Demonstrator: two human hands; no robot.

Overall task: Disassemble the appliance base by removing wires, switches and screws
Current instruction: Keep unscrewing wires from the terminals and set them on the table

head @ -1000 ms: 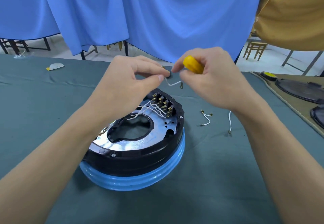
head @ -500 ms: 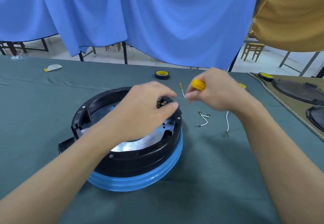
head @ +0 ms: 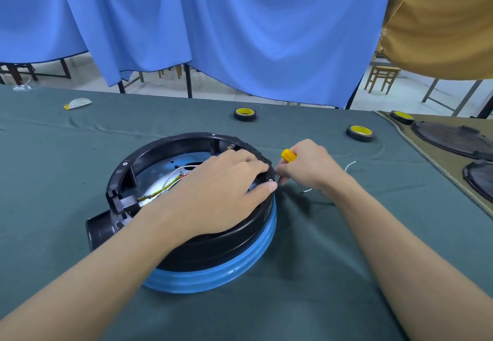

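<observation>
The round appliance base (head: 202, 268), black on top with a blue lower ring, lies on the dark green cloth. Inside it I see a shiny metal plate and yellow-green and white wires (head: 170, 184). My left hand (head: 221, 193) lies across the base's right rim, fingers curled over the edge and thumb on the outer wall near a screw (head: 270, 180). My right hand (head: 309, 167) grips a yellow-handled screwdriver (head: 288, 155) just right of the rim; its tip is hidden. Loose white wires (head: 350, 165) lie on the cloth by my right wrist.
Two black tape rolls with yellow cores (head: 245, 114) (head: 359, 133) sit on the cloth behind the base. A tan mat at the right holds dark round parts (head: 450, 137) and a third roll (head: 401, 117). A paper scrap (head: 77, 103) lies far left. Blue curtain hangs behind.
Both hands came down from holding a freed wire in the air. The left hand settled on the base rim, and the right hand with the screwdriver moved down next to the rim's right side.
</observation>
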